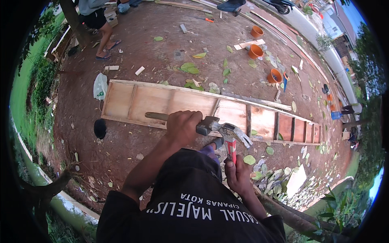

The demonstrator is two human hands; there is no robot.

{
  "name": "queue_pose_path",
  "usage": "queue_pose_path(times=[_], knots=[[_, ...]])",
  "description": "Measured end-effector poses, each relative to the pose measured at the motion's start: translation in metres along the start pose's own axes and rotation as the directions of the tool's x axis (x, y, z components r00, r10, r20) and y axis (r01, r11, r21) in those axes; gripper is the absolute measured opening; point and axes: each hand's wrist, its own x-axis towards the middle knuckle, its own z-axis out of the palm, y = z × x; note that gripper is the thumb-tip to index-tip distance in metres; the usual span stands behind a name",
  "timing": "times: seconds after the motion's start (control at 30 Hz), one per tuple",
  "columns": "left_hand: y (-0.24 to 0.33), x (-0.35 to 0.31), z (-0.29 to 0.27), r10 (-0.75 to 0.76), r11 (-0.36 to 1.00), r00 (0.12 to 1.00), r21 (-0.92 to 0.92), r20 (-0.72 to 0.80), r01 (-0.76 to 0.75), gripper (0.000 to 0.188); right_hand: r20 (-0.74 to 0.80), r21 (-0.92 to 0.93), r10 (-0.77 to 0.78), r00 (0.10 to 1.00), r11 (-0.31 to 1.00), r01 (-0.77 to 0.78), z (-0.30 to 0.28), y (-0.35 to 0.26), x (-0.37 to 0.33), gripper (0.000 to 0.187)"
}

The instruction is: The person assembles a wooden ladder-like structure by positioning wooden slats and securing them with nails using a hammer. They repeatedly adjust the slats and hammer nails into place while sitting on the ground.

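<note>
My left hand (182,126) is closed round the wooden handle of a hammer (206,125); the handle's end sticks out to the left and the dark, blocky head points right. In my right hand (238,174) is a claw hammer (230,146) with a red and white handle, held head up, its claw turned to the right. The two hammer heads overlap in view; I cannot tell whether they touch. Beyond my hands, a long shallow wooden frame (154,101) with crosspieces and a panelled bottom lies on the ground.
Several orange buckets (255,51) stand at the far right, one beside a blue-handled saw (285,82). A white plastic bag (100,86) and a dark round object (100,128) lie left. Other people (95,20) are farther off. Leaves and wood scraps litter the dirt.
</note>
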Motion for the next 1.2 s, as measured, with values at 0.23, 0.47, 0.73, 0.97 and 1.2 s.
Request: queue_pose_path(times=[0.23,0.47,0.73,0.97,1.2], knots=[[0.002,-0.003,0.003,-0.055,0.994,0.996,-0.085,0.071,0.061,0.027,-0.345,0.512,-0.098,0.933,0.814,0.275,-0.005,-0.006,-0.019,0.042],[0.014,-0.009,0.011,-0.04,0.987,0.997,-0.151,0.067,0.05,0.024,-0.214,0.314,-0.038,0.976,0.944,0.105,-0.008,-0.013,-0.012,0.045],[0.02,-0.009,0.013,-0.301,0.908,0.939,-0.251,0.165,0.335,0.029,-0.172,0.108,-0.042,0.984,0.992,0.061,0.0,-0.008,-0.002,0.038],[0.019,-0.006,0.019,-0.556,0.547,0.773,-0.566,0.305,0.617,0.03,-0.082,0.075,0.066,0.994,0.995,-0.06,-0.001,0.003,-0.002,0.032],[0.016,0.017,0.002,-0.562,-0.34,0.642,-0.853,0.522,0.395,0.019,-0.08,0.13,0.043,0.996,0.991,-0.033,0.025,0.008,-0.009,0.024]])
